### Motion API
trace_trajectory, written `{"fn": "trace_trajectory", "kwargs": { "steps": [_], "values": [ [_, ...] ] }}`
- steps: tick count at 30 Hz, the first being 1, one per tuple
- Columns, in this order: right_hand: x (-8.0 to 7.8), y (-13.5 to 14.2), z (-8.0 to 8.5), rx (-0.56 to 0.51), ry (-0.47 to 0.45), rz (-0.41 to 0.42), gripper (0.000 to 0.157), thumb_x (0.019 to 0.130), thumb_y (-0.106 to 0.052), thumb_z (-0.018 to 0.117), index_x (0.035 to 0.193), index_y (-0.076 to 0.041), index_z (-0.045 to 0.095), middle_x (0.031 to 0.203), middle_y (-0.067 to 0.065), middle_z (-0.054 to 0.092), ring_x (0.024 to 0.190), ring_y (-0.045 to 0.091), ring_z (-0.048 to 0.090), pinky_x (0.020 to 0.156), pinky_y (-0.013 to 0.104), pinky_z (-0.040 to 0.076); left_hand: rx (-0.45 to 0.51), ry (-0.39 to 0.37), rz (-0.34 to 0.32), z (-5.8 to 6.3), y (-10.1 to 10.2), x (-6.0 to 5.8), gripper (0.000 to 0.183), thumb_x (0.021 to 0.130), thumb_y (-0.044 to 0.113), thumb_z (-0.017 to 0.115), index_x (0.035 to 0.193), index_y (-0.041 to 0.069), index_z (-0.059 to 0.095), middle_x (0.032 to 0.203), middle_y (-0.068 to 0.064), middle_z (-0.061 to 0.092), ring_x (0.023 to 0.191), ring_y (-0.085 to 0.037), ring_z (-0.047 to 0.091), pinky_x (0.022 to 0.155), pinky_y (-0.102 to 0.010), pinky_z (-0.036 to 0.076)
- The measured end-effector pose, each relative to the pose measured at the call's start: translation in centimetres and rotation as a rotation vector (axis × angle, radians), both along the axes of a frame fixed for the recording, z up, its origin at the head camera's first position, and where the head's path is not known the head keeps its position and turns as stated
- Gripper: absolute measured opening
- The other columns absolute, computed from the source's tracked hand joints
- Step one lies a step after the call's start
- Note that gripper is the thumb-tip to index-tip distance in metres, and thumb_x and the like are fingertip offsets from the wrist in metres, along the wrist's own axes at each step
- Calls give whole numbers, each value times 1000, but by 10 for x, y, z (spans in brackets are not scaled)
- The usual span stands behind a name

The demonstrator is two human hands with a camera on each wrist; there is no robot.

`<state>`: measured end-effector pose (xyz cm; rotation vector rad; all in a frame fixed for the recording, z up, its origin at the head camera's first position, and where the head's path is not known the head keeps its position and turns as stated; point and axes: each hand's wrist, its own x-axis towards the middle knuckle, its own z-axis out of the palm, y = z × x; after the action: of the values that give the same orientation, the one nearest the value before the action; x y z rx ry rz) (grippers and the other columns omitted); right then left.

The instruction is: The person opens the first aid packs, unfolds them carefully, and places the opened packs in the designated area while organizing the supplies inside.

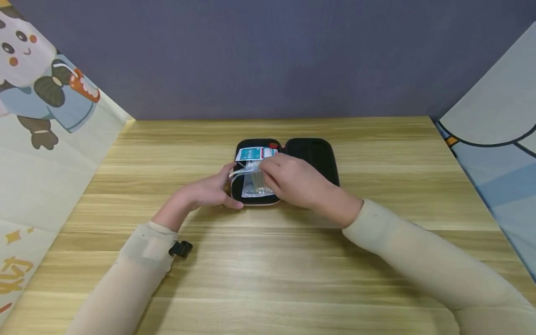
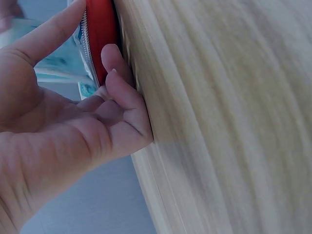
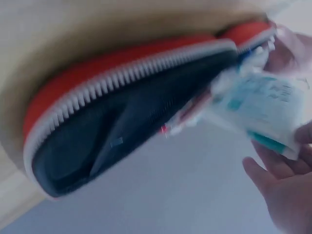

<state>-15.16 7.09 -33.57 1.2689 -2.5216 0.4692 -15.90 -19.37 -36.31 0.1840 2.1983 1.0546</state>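
Note:
A red zippered hard case (image 2: pixel 103 34) lies open flat on the table, its black-lined lid half (image 1: pixel 314 156) to the right. My left hand (image 1: pixel 208 190) holds the case's left side, thumb at the near corner and the other fingers around the far part of the edge. Over the left half, my right hand (image 1: pixel 293 180) pinches the edge of a clear bag of cotton swabs (image 1: pixel 255 185). Teal print shows on the bag (image 3: pixel 268 105) in the right wrist view, where it is tilted up. A teal-and-white packet (image 1: pixel 250 154) shows at the far end of that half.
The wood-grain table (image 1: pixel 259 270) extends around the case on all sides. A dark blue-grey panel (image 1: pixel 276 60) stands along its back edge. Printed cartoon panels (image 1: pixel 37 93) rise at the left and right. A black strap piece (image 1: pixel 181 249) sits on the left sleeve.

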Motion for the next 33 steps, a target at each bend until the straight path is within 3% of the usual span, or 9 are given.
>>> {"fn": "trace_trajectory", "kwargs": {
  "steps": [4, 8, 11, 14, 18, 21, 28, 31, 33],
  "values": [
    [-7, 12, 16, -180, -48, -53, 23, 109, -16, 59, 119, -2, 74, 117, 13, 78, 106, 26, 76, 91, 40, 64, 2, 12, -1, 0, 0, 1, 128, 89, 21, 86, 170, 19, -12, 160, -21, 39, 139, -37, 49, 98, -43, 55],
    [-21, 30, 29, -322, -124, -143, 25, 109, -14, 57, 119, 3, 74, 109, 18, 78, 89, 28, 75, 75, 39, 62, -4, 14, 1, 0, 1, 1, 130, 90, 20, 86, 170, 20, -16, 161, -19, 40, 138, -34, 51, 99, -41, 55],
    [-35, 50, 32, -373, -192, -262, 28, 110, -15, 55, 122, 3, 73, 102, 20, 78, 77, 28, 70, 66, 33, 54, -7, 18, 3, 0, 1, 0, 130, 89, 20, 86, 170, 20, -15, 161, -19, 40, 137, -33, 51, 99, -40, 54],
    [-50, 73, 32, -374, -304, -412, 33, 112, -20, 52, 130, 1, 71, 111, 22, 77, 81, 29, 68, 67, 28, 47, -5, 22, 6, -1, 1, 0, 130, 88, 19, 87, 171, 19, -14, 159, -19, 42, 133, -32, 51, 96, -38, 54],
    [-66, 105, 24, -333, -444, -538, 41, 113, -28, 48, 137, 0, 67, 127, 25, 72, 99, 33, 67, 77, 33, 49, 1, 24, 5, -1, 1, 0, 131, 87, 18, 87, 171, 18, -13, 155, -19, 45, 128, -31, 54, 93, -36, 55],
    [-76, 126, 13, -272, -483, -572, 45, 114, -30, 47, 139, 3, 65, 132, 28, 69, 102, 35, 64, 85, 43, 49, -4, 28, 0, -2, 1, 0, 131, 87, 19, 87, 171, 18, -13, 153, -19, 46, 125, -30, 55, 92, -36, 55],
    [-87, 149, -5, -86, -523, -602, 44, 112, -16, 40, 143, 9, 59, 132, 35, 66, 87, 38, 63, 66, 40, 49, -6, 34, -1, -4, 1, -1, 131, 87, 19, 87, 171, 18, -13, 151, -18, 47, 120, -29, 55, 88, -34, 55],
    [-89, 149, -5, 12, -548, -612, 46, 110, -15, 38, 144, 8, 60, 140, 36, 62, 99, 44, 63, 74, 45, 51, -9, 38, -2, -3, 1, -1, 131, 87, 19, 87, 171, 18, -13, 150, -19, 47, 117, -29, 56, 86, -33, 55],
    [-91, 147, -2, 75, -580, -611, 48, 108, -16, 37, 144, 7, 60, 144, 34, 60, 108, 46, 63, 89, 51, 50, -12, 39, 0, -2, 1, -1, 130, 87, 19, 87, 171, 18, -13, 148, -19, 47, 115, -28, 56, 85, -33, 55]
  ]
}}
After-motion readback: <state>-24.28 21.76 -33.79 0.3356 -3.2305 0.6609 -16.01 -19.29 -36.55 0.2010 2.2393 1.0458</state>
